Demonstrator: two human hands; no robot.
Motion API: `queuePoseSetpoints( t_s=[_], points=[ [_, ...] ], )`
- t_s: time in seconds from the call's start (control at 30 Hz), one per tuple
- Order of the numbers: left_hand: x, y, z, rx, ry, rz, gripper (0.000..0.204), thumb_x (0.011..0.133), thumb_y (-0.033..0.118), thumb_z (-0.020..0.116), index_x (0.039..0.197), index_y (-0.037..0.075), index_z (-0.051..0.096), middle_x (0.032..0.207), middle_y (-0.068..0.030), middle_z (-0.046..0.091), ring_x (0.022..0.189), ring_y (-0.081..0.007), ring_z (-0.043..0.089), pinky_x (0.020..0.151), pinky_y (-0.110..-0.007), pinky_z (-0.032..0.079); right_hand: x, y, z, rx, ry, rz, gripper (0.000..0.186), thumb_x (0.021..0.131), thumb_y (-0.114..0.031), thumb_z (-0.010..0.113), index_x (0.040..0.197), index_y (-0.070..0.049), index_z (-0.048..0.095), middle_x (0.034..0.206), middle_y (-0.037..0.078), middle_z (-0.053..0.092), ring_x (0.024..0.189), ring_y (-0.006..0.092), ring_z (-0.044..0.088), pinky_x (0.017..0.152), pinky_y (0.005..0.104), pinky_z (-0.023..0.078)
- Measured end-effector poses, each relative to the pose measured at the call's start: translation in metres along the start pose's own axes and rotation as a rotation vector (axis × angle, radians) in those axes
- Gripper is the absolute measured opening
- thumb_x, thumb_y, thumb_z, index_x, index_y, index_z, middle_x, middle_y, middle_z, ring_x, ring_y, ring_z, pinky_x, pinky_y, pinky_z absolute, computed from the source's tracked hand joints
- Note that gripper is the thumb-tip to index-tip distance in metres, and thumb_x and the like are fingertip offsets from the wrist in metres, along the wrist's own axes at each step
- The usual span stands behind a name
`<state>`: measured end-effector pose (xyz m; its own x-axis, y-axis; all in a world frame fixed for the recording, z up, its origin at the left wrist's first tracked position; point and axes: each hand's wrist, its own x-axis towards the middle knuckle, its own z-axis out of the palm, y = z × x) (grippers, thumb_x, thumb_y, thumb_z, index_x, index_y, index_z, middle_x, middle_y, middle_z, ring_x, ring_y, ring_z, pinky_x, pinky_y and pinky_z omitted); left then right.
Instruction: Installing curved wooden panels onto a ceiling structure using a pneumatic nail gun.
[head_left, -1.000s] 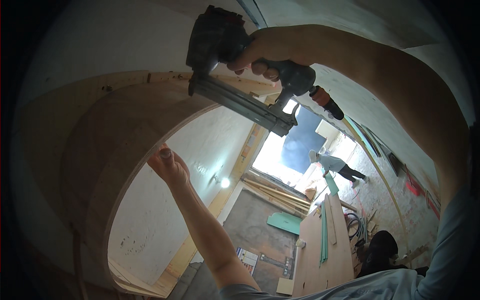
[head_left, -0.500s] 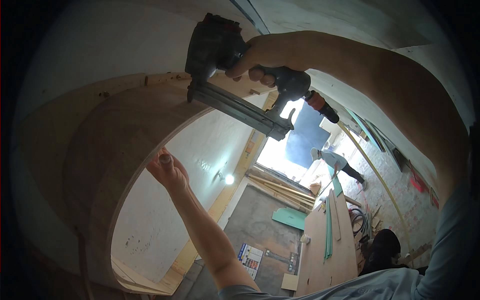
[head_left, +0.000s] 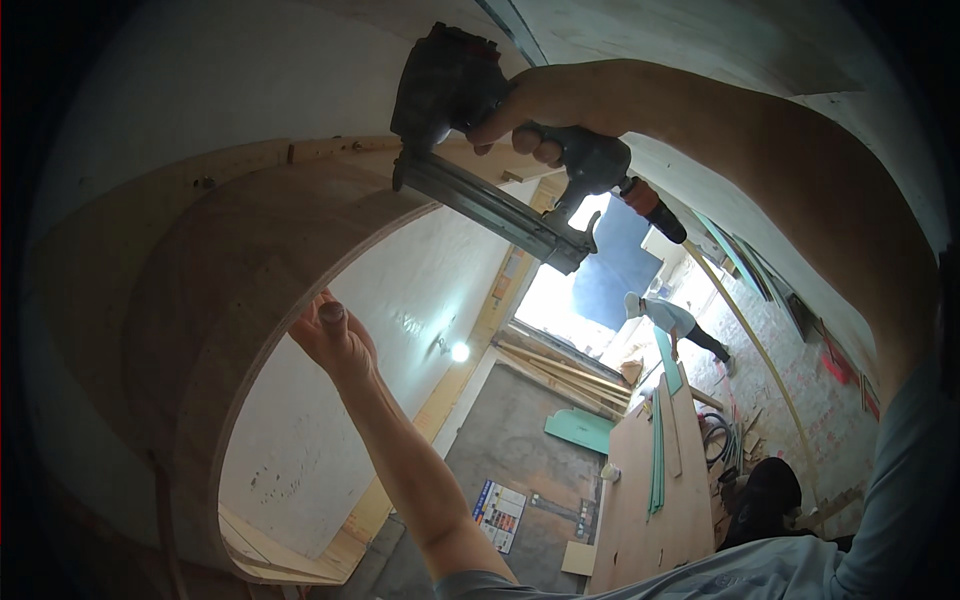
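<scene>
My right hand [head_left: 535, 120] is closed round the handle of a black nail gun [head_left: 450, 90] with a long metal magazine [head_left: 480, 205] and an air hose fitted at the handle's end. The gun's nose is at the upper rim of a curved plywood panel [head_left: 210, 290] overhead; whether it touches, I cannot tell. My left hand [head_left: 335, 335] grips the panel's lower edge farther left, its fingertips partly hidden behind the wood.
A yellow hose [head_left: 760, 355] runs down at the right. A co-worker [head_left: 675, 325] bends beside a plywood board on a bench [head_left: 630, 500] bearing green strips [head_left: 657, 450]. Timber lengths [head_left: 560, 370] and a green board [head_left: 575, 430] lie beyond. Sheets lean along the right wall [head_left: 750, 260].
The nail gun and my right hand have shifted slightly, most recently a little to the right. The co-worker has moved a little right. My left hand stays on the panel edge.
</scene>
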<state>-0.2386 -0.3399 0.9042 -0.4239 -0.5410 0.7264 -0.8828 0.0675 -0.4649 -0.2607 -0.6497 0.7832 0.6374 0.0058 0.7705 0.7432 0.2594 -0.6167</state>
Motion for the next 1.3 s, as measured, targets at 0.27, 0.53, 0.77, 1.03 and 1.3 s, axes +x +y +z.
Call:
queuePoseSetpoints(
  t_s=[0.27,0.53,0.77,1.03,1.3],
  points=[
    [0.005,-0.006,0.012,-0.070,0.017,0.024,0.074,0.084,0.054,0.069,0.137,0.006,0.049,0.142,-0.0095,0.049,0.136,-0.0232,0.040,0.119,-0.046,0.025,-0.013,0.005,-0.001,-0.078,0.145,-0.001,0.025,0.083,-0.028,0.075,0.089,-0.005,0.066,0.055,0.001,0.051,0.044,0.0102,0.046,0.049,0.0257,0.038],
    [-0.002,0.022,0.018,0.082,0.183,-0.097,0.055,0.066,0.025,0.088,0.109,0.000,0.065,0.109,-0.0120,0.066,0.103,-0.0261,0.060,0.095,-0.039,0.043,-0.097,0.033,0.051,-0.277,0.485,-0.013,0.027,0.087,-0.021,0.070,0.108,-0.004,0.066,0.057,-0.001,0.053,0.044,0.0089,0.048,0.046,0.0258,0.038],
    [0.003,0.032,0.005,-0.088,0.111,-0.087,0.079,0.058,0.026,0.090,0.126,0.008,0.054,0.132,-0.0164,0.050,0.127,-0.0365,0.043,0.109,-0.044,0.034,-0.180,0.012,0.134,-0.320,0.671,-0.282,0.031,0.086,-0.011,0.068,0.115,-0.003,0.059,0.064,-0.001,0.055,0.047,0.0075,0.043,0.048,0.0262,0.040],
    [-0.039,0.053,-0.018,-0.395,0.178,0.006,0.102,0.066,0.022,0.088,0.149,0.004,0.031,0.148,-0.0144,0.040,0.141,-0.0273,0.033,0.115,-0.039,0.027,-0.259,-0.087,0.269,-0.782,0.749,-0.577,0.045,0.088,-0.021,0.070,0.126,-0.001,0.057,0.059,-0.002,0.050,0.049,0.0072,0.043,0.056,0.0244,0.044],
    [-0.086,0.126,-0.150,-0.528,1.200,0.621,0.063,0.094,0.051,0.058,0.133,0.003,0.044,0.132,-0.0110,0.053,0.121,-0.0239,0.053,0.105,-0.042,0.042,-0.266,-0.158,0.379,-1.341,0.782,-0.558,0.031,0.089,-0.027,0.071,0.108,-0.004,0.062,0.053,-0.003,0.044,0.042,0.0085,0.044,0.050,0.0259,0.041]
  ],
)
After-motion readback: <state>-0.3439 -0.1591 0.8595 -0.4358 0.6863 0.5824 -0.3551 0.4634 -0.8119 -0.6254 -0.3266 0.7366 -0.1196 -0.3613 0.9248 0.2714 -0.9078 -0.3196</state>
